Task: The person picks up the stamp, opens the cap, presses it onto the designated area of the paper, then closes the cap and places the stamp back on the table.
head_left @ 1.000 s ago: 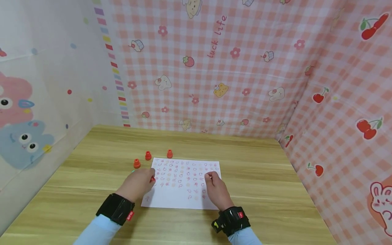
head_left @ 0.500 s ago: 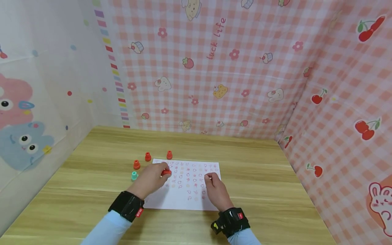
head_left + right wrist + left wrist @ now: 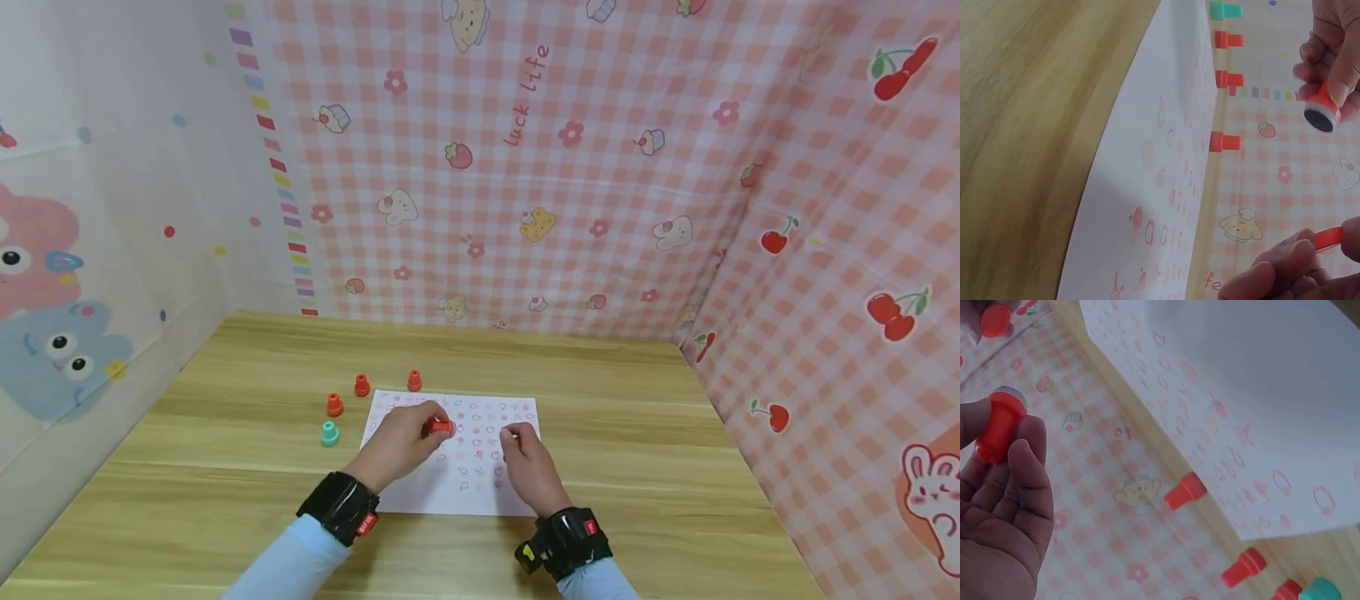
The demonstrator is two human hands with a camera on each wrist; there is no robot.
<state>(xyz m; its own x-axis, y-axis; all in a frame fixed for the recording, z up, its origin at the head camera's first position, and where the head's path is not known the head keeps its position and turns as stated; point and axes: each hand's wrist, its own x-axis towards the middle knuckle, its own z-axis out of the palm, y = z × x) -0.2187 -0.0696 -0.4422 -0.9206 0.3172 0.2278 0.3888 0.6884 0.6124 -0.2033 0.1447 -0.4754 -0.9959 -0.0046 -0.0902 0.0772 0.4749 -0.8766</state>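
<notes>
My left hand (image 3: 397, 443) holds a red stamp (image 3: 1000, 428) between thumb and fingers, above the white paper (image 3: 420, 496). In the right wrist view the stamp's dark round face is bare and tilted down. Over the right part of the sheet, my right hand (image 3: 534, 473) pinches a flat red round cap (image 3: 1329, 239), hidden by the fingers in the head view. Rows of small pink, red and pale orange prints cover much of the paper; the left hand and arm hide some of them.
Three red stamps, (image 3: 334, 406) (image 3: 362, 386) (image 3: 414, 381) stand upright at the sheet's far left side. Nearer stands a teal stamp (image 3: 330, 434). The wooden table (image 3: 637, 467) is bounded by a checked cloth (image 3: 495, 183) behind and printed cloths at both sides.
My left hand has moved right with the red stamp, from the paper's left edge to above its middle, uncovering the teal stamp. My right hand has stayed in place.
</notes>
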